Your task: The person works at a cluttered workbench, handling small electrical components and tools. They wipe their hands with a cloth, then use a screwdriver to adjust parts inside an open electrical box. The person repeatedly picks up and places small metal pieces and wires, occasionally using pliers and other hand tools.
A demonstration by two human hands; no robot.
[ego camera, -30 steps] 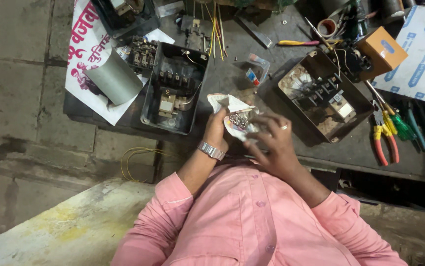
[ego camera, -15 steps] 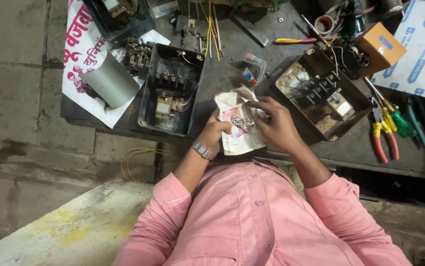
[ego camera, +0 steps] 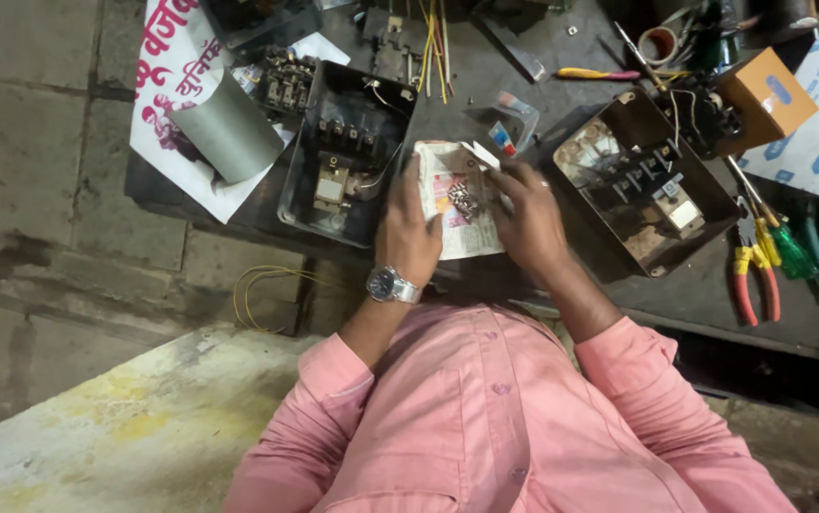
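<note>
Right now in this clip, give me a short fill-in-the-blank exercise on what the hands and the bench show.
1. Both hands hold an opened sheet of paper with a small pile of ____ hardware on it.
2. The left hand wears a ____ at the wrist.
3. The red-handled pliers lie to the ____ of the right hand in the picture.
4. The person's shirt is ____.

Missing words: metal; wristwatch; right; pink

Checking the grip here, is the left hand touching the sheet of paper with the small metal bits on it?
Touching. The head view shows the left hand lying on the left edge of the paper, fingers overlapping it.
</note>
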